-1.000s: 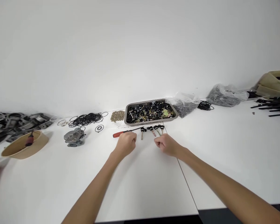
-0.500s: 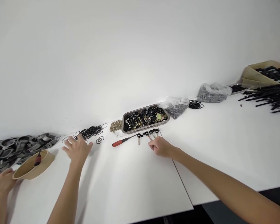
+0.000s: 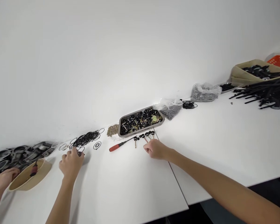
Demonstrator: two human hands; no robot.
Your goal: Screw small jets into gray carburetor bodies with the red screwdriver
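Observation:
In the head view, my left hand (image 3: 71, 163) is closed beside a heap of black rubber rings (image 3: 87, 138). A small dark round piece shows between its thumb and forefinger, too small to name. My right hand (image 3: 156, 149) is a closed fist resting on the table, right below a row of several black-headed screws (image 3: 143, 137). Whatever its curled fingers hold, if anything, is hidden. Left of the screws lies a red-handled screwdriver (image 3: 114, 148). Two loose rings (image 3: 97, 145) lie one inside the other near the heap.
Behind the screws stands a metal tray (image 3: 163, 119) of mixed small parts, with brass pieces (image 3: 112, 130) beside it. Plastic bags (image 3: 170, 109) and black rods (image 3: 266, 93) lie rightward. At far left, another person's hand (image 3: 4, 179) is beside a beige bowl (image 3: 40, 177) and grey castings (image 3: 18, 152).
My left hand has gone from spread fingers to closed, staying by the rings. My right hand remains a fist below the screws. The other person's hand has moved up beside the bowl.

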